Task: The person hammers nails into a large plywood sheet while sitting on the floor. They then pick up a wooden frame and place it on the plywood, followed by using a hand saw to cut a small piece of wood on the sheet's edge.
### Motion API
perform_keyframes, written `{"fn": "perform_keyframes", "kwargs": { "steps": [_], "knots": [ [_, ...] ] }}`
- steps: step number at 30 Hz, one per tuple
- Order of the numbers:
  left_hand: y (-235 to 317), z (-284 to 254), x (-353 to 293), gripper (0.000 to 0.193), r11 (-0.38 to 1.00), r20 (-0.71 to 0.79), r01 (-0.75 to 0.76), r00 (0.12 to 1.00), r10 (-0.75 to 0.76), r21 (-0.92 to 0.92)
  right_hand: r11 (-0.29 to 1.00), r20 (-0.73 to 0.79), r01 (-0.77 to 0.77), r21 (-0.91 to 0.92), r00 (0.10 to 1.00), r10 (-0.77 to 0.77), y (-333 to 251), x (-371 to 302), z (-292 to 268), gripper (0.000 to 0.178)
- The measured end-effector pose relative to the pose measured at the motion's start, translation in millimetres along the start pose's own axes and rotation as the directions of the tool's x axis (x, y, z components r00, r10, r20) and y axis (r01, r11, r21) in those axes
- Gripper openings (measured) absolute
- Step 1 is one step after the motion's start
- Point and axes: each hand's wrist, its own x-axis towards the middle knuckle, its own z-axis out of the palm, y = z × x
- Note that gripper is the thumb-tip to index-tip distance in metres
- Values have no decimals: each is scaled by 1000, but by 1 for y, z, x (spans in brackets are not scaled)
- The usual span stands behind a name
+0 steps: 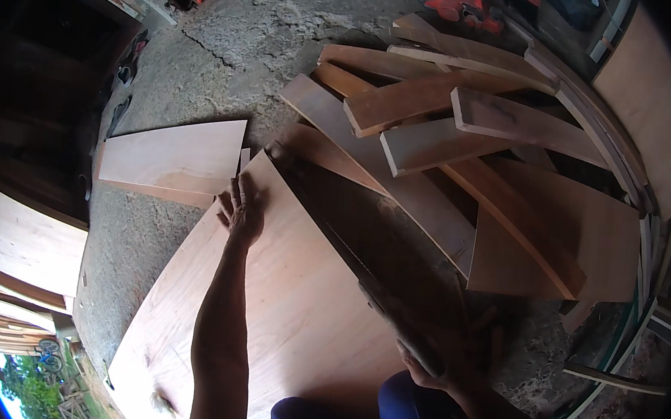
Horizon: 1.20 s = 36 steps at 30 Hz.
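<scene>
A large pale plywood sheet [281,284] lies in front of me, its narrow far end pointing away. My left hand [243,211] rests on it near that far end, fingers spread toward the left edge. At the sheet's right edge my right hand [420,368] is closed round the grip of what looks like a handsaw [408,337]. Its dark blade runs along that edge, where a fine toothed line shows; shadow hides much of it. My knees in blue trousers are at the near side of the sheet.
Several loose boards [408,108] lie piled at the far right, beside a smaller plywood piece [556,245]. Another pale panel [177,152] lies at left on the rough concrete floor [237,57]. A red power tool [459,3] sits at the back. Curved strips [608,146] edge the right.
</scene>
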Motion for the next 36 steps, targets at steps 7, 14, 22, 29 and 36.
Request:
{"fn": "perform_keyframes", "kwargs": {
  "steps": [7,14,22,29,36],
  "knots": [
    [17,0,12,76,1000,40,2,999,-1,-13,972,-60,-131,-197,991,121,0,173,48,43],
    [11,2,-2,75,1000,27,12,1000,-12,7,998,-16,-29,-54,999,28,-17,10,-10,60],
    [19,14,7,77,1000,40,-16,999,16,-1,976,-118,-124,-177,988,104,35,155,67,56],
    [16,-1,-1,75,999,28,33,999,-33,5,957,-8,154,-247,987,-160,17,-14,-4,47],
    [19,5,10,75,1000,73,5,997,-6,14,979,-151,-22,-204,989,-9,19,164,61,46]
  ]
}}
